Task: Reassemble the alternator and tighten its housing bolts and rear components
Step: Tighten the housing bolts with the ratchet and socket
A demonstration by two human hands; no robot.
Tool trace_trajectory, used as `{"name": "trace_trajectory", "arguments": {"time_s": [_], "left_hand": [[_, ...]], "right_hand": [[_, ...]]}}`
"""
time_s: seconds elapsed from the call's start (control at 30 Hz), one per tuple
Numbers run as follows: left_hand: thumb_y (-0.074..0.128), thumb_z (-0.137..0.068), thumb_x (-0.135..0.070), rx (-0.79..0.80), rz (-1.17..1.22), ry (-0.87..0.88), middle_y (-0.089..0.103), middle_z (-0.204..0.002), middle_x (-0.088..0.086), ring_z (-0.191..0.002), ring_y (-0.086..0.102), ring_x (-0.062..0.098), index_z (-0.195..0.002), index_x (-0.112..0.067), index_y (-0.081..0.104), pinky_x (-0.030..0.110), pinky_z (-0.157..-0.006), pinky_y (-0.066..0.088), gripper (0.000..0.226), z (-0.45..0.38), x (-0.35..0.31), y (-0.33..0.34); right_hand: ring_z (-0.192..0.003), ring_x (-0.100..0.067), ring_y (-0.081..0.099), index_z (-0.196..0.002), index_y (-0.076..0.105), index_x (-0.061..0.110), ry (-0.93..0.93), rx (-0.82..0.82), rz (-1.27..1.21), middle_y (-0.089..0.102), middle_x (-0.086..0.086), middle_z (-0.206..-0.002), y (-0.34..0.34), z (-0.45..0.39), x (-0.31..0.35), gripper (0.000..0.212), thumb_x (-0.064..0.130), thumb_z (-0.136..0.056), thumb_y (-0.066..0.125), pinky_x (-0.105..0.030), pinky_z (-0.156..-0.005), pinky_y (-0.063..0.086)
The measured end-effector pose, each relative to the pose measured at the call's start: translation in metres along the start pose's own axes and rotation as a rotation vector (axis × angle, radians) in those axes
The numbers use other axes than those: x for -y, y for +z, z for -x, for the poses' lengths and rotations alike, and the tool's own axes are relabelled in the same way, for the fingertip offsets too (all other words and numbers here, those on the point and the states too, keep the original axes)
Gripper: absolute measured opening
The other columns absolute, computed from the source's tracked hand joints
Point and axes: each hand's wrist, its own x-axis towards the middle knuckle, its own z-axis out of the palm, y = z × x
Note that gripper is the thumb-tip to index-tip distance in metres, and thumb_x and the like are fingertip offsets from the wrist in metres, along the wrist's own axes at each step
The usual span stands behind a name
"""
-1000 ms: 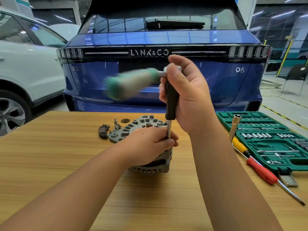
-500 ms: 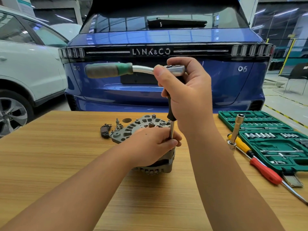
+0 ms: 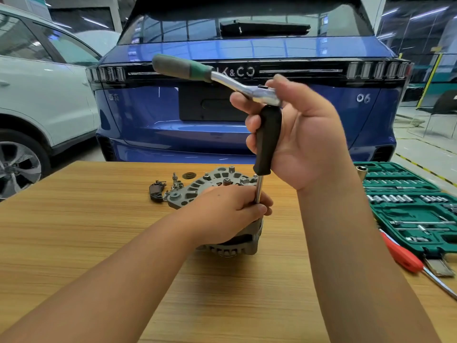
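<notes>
Here the alternator (image 3: 230, 241) sits at frame centre on the wooden table (image 3: 74, 231); left hand (image 3: 227, 214) fingers curl around its housing and extension shaft, right hand (image 3: 296, 129) wraps the ratchet (image 3: 212, 75) extension's black grip. Best keep the shaft vertical, swinging short strokes.

Blue car (image 3: 247, 125) tailgate reads "K&CO" and "06".

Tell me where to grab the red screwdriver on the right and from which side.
Take the red screwdriver by its thick red handle, from above. It lies flat on the table, alongside the green socket case, so the case blocks the far side; the thin shaft toward the table edge gives a poor hold.
</notes>
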Motion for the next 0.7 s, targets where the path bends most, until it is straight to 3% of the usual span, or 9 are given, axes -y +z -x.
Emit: {"name": "trace_trajectory", "arguments": {"time_s": [0.1,0.3,0.4,0.5,0.57,0.63,0.7], "left_hand": [[0.048,-0.104,-0.045,-0.015,-0.014,0.013,0.065,-0.111,-0.038,-0.102,0.05,-0.027,-0.119,-0.051,0.059,0.014,-0.092,0.038,0.02,0.0,0.002,0.002],[0.05,-0.104,-0.042,0.013,0.032,-0.004,0.063,-0.111,-0.042,-0.1,0.051,-0.028,-0.119,-0.051,0.059,0.007,-0.079,0.036,0.019,0.001,0.003,-0.001],[0.05,-0.104,-0.042,0.012,0.038,-0.011,0.062,-0.11,-0.043,-0.098,0.051,-0.029,-0.118,-0.052,0.059,0.007,-0.078,0.036,0.019,0.0,0.003,-0.001],[0.05,-0.104,-0.042,-0.004,0.028,-0.015,0.064,-0.108,-0.041,-0.1,0.051,-0.027,-0.118,-0.051,0.059,0.013,-0.087,0.04,0.019,-0.001,0.001,0.001],[0.049,-0.104,-0.042,-0.012,0.02,-0.026,0.065,-0.107,-0.039,-0.101,0.051,-0.026,-0.117,-0.051,0.058,0.018,-0.095,0.042,0.018,-0.002,-0.001,0.002],[0.05,-0.105,-0.04,-0.007,0.043,-0.045,0.065,-0.108,-0.037,-0.101,0.052,-0.026,-0.119,-0.049,0.059,0.015,-0.092,0.043,0.019,-0.001,-0.002,0.002],[0.05,-0.105,-0.039,0.009,0.068,-0.06,0.066,-0.108,-0.037,-0.1,0.052,-0.025,-0.123,-0.048,0.059,0.011,-0.086,0.041,0.022,0.0,-0.003,0.001]], "right_hand": [[-0.066,-0.012,0.06,-0.143,0.04,-0.001,0.123,0.106,-0.11,0.074,-0.01,-0.103,-0.005,0.0,0.003,0.071,0.034,-0.083,0.054,-0.03,-0.072,0.036],[-0.071,-0.013,0.062,-0.149,0.038,0.005,0.176,0.102,-0.198,0.071,-0.006,-0.101,-0.007,-0.002,0.004,0.076,0.031,-0.08,0.059,-0.03,-0.076,0.037],[-0.072,-0.013,0.057,-0.127,0.053,0.008,0.139,0.067,-0.244,0.065,-0.001,-0.09,-0.008,-0.003,0.002,0.054,0.023,-0.077,0.065,-0.029,-0.075,0.038],[-0.07,-0.012,0.054,-0.109,0.061,0.013,-0.04,-0.026,-0.149,0.059,0.002,-0.08,-0.009,0.0,0.0,0.032,0.011,-0.078,0.07,-0.029,-0.071,0.042],[-0.075,-0.011,0.059,-0.108,0.067,0.016,-0.233,-0.065,-0.02,0.057,0.002,-0.083,-0.006,0.001,-0.002,0.027,0.004,-0.083,0.067,-0.026,-0.07,0.049],[-0.086,-0.006,0.063,-0.107,0.069,0.019,-0.478,-0.1,0.375,0.064,0.006,-0.092,-0.004,0.004,-0.008,0.023,0.004,-0.089,0.064,-0.022,-0.078,0.051],[-0.103,0.002,0.062,-0.117,0.065,0.025,-0.61,-0.057,0.775,0.067,0.015,-0.11,-0.004,0.004,-0.016,0.028,0.008,-0.095,0.061,-0.017,-0.089,0.048]]}}
